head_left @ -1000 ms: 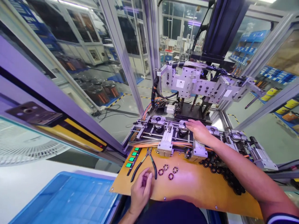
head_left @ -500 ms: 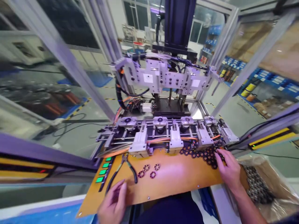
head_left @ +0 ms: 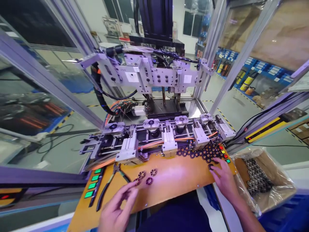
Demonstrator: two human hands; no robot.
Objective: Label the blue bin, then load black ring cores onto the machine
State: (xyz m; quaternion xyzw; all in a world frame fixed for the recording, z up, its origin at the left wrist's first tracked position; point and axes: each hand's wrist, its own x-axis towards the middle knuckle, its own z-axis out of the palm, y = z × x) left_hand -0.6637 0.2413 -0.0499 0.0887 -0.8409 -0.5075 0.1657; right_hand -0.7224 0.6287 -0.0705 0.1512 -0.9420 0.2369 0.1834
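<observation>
Left hand [head_left: 116, 211] near left on orange board [head_left: 173, 180], fingers spread loose, holding nothing, fingertips just short of small toothed rings [head_left: 145, 177]. Right hand [head_left: 223, 180] near right, palm down on heap of dark rings [head_left: 205, 151]; grasp on one unclear. Pliers [head_left: 108, 185] left of rings. Cardboard box [head_left: 265, 180] of rings far right.

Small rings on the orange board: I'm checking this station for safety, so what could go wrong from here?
The left hand reaches the four loose rings near the board's front edge; a nudge might send one off. The pliers lie right beside that hand and could be knocked. The right hand picks from the ring pile next to lit buttons, so an accidental press seems possible.
</observation>
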